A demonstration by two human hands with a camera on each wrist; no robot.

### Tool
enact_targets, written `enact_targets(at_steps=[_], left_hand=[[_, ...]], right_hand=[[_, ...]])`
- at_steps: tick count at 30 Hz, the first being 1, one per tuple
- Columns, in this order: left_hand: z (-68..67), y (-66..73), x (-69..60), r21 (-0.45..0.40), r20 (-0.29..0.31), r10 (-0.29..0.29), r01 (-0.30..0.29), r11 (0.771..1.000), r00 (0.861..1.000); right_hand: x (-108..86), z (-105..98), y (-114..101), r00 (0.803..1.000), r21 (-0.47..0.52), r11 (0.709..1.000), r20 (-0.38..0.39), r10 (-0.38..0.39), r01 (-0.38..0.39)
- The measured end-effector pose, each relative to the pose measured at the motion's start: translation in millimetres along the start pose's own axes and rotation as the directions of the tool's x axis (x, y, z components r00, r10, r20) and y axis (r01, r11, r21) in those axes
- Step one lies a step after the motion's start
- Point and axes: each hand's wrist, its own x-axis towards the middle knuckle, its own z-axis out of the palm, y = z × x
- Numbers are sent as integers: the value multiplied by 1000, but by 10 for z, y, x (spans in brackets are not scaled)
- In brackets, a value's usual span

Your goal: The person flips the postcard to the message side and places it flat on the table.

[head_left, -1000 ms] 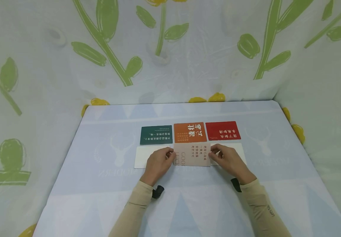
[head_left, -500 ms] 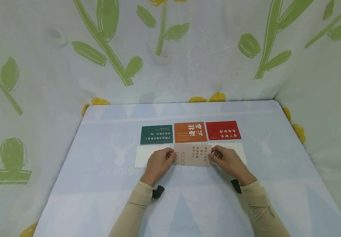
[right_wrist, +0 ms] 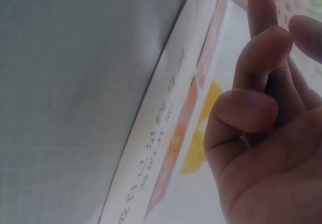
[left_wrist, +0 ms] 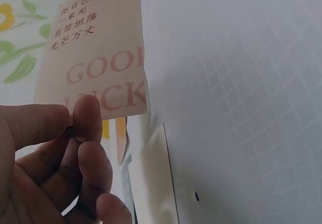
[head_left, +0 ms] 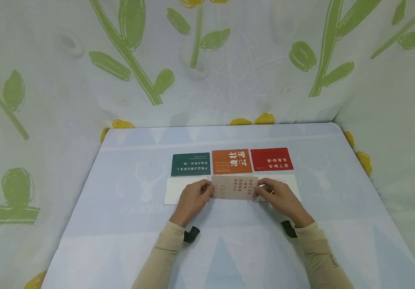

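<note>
Pink card pinched by left hand, right hand; table below

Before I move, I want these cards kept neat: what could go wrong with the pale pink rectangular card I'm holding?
The pale pink rectangular card might bend if your left hand and right hand push inward, since they pinch opposite ends. Lowered askew, it could overlap the left white rectangular card or right white rectangular card.

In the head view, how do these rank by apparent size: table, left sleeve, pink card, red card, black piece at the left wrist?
1. Table
2. Left sleeve, visible part
3. Pink card and red card: nearly alike, and the pink one is nearer the camera, so unranked
4. Black piece
</note>
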Motion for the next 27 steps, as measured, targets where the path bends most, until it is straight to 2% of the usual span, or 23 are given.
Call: enact_targets(at_steps=[10, 17, 27], left_hand=[[-41, -22, -7, -142, 38, 4, 1, 990, 999], [-57, -13, -11, -166, 45, 16, -8, 986, 999], [-79, -31, -13, -190, 52, 17, -6, 982, 999]], right_hand=[[-29, -4, 41, 999, 68, 997, -22, -47, 48], [-24, -31, 21, 997, 76, 994, -26, -72, 74], [-4, -51, 32, 992, 146, 982, -41, -118, 123]])
